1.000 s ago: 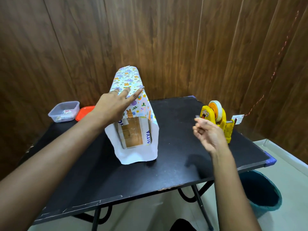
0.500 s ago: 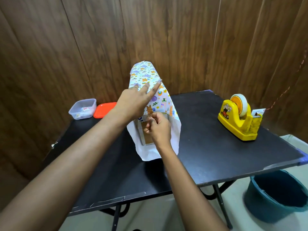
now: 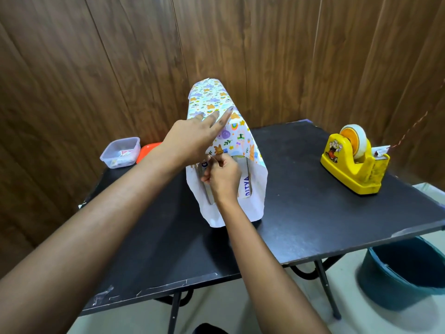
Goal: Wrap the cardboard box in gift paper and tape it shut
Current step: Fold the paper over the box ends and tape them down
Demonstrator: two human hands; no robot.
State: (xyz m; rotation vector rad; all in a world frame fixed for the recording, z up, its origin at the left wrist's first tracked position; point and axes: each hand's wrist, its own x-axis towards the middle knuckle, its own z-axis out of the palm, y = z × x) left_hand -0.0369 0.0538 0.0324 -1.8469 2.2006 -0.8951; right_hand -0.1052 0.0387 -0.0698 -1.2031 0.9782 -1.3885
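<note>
- The cardboard box (image 3: 246, 188) stands mid-table (image 3: 313, 213), with gift paper (image 3: 212, 97) draped over its top and sides.
- Your left hand (image 3: 190, 138) presses the paper down with straight, spread fingers.
- Your right hand (image 3: 222, 174) pinches the paper's near edge; you cannot tell whether it holds tape.
- Done: top and sides covered.
- Left: the near end gapes, cardboard exposed. Fold it shut and tape it. The tape dispenser (image 3: 354, 162) stands well apart, to your right.

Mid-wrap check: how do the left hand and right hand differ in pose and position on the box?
The left hand lies with fingers straight, pressing the gift paper on top of the box; the right hand has curled fingers, pinching the paper's edge. The left hand is higher and farther back; the right hand sits lower, at the box's open near end. Both touch the gift paper.
</note>
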